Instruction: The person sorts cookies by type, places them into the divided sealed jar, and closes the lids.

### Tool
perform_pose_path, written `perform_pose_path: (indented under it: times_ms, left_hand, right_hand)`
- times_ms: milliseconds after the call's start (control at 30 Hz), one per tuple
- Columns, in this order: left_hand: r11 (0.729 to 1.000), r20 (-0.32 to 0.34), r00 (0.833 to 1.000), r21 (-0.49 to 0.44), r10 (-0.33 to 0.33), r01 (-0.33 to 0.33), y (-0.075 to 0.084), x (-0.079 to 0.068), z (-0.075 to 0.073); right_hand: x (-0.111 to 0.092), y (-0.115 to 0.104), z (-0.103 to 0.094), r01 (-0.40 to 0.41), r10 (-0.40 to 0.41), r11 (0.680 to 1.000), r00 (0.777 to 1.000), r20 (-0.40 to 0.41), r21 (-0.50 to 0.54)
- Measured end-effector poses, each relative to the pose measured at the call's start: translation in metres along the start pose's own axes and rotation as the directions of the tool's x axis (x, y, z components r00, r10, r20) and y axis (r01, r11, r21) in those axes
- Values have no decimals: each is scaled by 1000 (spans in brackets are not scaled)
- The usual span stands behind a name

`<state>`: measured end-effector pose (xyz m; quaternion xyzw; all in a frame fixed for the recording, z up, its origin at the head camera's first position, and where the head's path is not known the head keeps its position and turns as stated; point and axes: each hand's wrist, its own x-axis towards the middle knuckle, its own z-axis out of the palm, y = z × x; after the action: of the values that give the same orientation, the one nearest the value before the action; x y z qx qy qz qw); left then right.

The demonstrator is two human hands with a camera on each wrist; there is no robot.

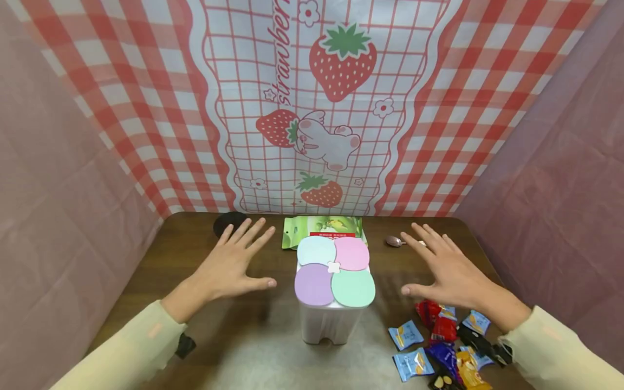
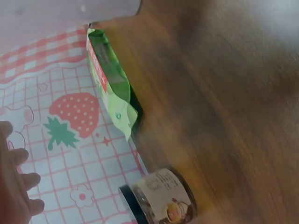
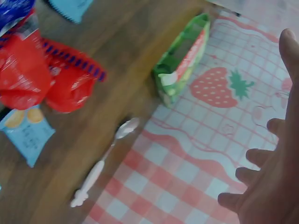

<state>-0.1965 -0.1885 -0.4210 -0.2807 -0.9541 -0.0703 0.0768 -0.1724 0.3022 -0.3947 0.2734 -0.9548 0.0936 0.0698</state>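
Observation:
Both hands hover over the table with fingers spread and hold nothing. The left hand (image 1: 229, 268) is to the left of a white container (image 1: 329, 322) topped by four-petal lids in pale blue, pink, purple (image 1: 314, 284) and mint; it does not touch it. On the container's other side, the right hand (image 1: 446, 271) stays apart from it too. Behind the container lies a green snack pouch (image 1: 297, 225). Near the left fingertips stands a jar with a dark lid (image 1: 229, 222), its label (image 2: 166, 196) showing in the left wrist view. A spoon (image 3: 93, 175) lies beyond the right hand.
Several wrapped snacks, including a light blue packet (image 1: 413, 364), red packets (image 1: 443, 329) and a purple one (image 1: 444, 355), lie in a pile at the front right. A strawberry-print cloth (image 1: 341, 65) hangs behind the wooden table (image 1: 234, 330). Pink cloth walls (image 1: 58, 216) flank it.

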Motion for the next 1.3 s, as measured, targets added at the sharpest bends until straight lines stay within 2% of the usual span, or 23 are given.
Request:
perform_pose_path:
  times_ms: [133,233,300,400,467,567,700,767,833,967,1033,1233,1300]
  left_hand:
    - [994,-78,996,-91,47,-54,7,0,-7]
    - [977,-140,988,-189,69,-95,14,1,-12]
    - [955,-177,981,-269,80,-126,19,1,-15]
    - [904,-205,975,-393,90,-166,30,2,-20]
    - [866,-201,975,-467,92,-178,37,3,-22]
    - [805,-182,978,-564,99,-186,47,4,-24]
    - [725,-179,976,-655,122,-211,56,5,-21]
    - [700,-185,974,-678,130,-222,60,6,-19]
    - [688,-185,974,-691,127,-221,64,6,-18]
    - [674,-166,980,-712,112,-198,71,6,-14]
    - [656,-160,981,-730,109,-192,73,6,-12]
    - [558,-153,982,-808,112,-189,77,6,-8]
    - [533,-146,983,-826,111,-183,77,5,-7]
  right_hand:
    - [-1,-7,-13,56,-51,997,995,-86,62]
    - [-1,-15,-23,91,-75,990,988,-137,110]
    - [0,-23,-28,122,-99,982,982,-159,143]
    - [1,-34,-34,208,-168,959,964,-208,193]
    - [4,-43,-36,281,-223,932,942,-249,229]
    - [8,-54,-38,388,-297,875,902,-314,289]
    - [14,-69,-38,470,-347,812,865,-362,346]
    - [17,-76,-37,497,-366,789,852,-374,361]
    - [20,-84,-36,522,-384,767,839,-385,373]
    - [23,-93,-33,552,-406,744,821,-401,377]
    - [24,-95,-30,561,-409,740,814,-413,371]
    - [22,-96,-22,572,-409,731,804,-433,373]
    - [22,-96,-19,573,-410,728,804,-431,377]
